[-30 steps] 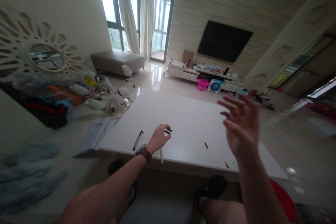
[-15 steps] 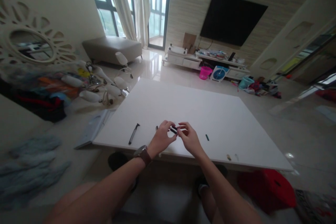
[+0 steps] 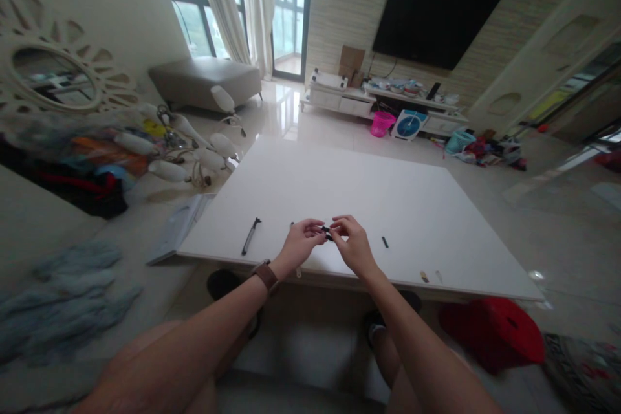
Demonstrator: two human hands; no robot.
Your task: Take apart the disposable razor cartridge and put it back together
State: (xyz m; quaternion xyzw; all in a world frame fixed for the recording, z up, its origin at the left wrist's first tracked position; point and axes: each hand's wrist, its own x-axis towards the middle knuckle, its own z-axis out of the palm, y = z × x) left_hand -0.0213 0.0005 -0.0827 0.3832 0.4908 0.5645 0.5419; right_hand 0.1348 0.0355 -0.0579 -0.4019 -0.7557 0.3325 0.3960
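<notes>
One small dark piece (image 3: 328, 237), at the centre of the frame a little below the middle, held just over the white table (image 3: 339, 181). Fine detail too small to read; partly hidden by fingers.

Two hands, bare, close together: left hand (image 3: 301, 242), with a brown-strapped watch (image 3: 264, 275) at the wrist, and right hand (image 3: 356, 249), each with thumb and fingertips pinched on the piece from its own side.

Handling, by judgement: very light; probably stiff, perhaps plastic; surface possibly smooth enough to slip under a careless squeeze. Fragility cannot be told; any thin parts would ask for gentle pressure. Best hold: the two outer ends, between thumb and forefinger pads, leaving the middle free.

Also on the table:
- One slim dark tool (image 3: 251, 237), left of the left hand, lying aslant.
- One short dark strip (image 3: 385, 242), right of the right hand.
- One small yellowish-and-dark piece (image 3: 424, 277), lower right, near the front edge.
- One pale sliver (image 3: 438, 276), just beside it; material unclear.
</notes>
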